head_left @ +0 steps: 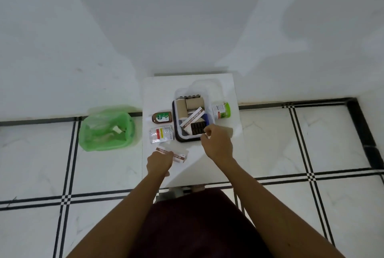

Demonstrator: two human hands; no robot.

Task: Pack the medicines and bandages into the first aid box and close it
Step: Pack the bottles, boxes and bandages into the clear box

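Note:
The first aid box [178, 133], a clear tub on a dark base, stands open on the small white table [218, 166]. Inside lie beige bandage rolls [193, 104], an ointment carton [193, 119] and a dark blister strip [197, 128]. My right hand [217, 144] hovers at the box's front right corner, fingers curled against the strip's right edge; whether they grip it is unclear. My left hand [159, 163] grasps a second ointment carton [179, 156] lying on the table in front of the box. A beige roll [229, 131] shows behind my right hand.
Left of the box lie a brown antiseptic bottle [162, 116] and a clear bottle [161, 134] with a red and yellow label. A green and white bottle [222, 110] lies to the right. The clear lid [207, 85] rests behind the box. A green-lined bin [107, 131] stands on the floor, left.

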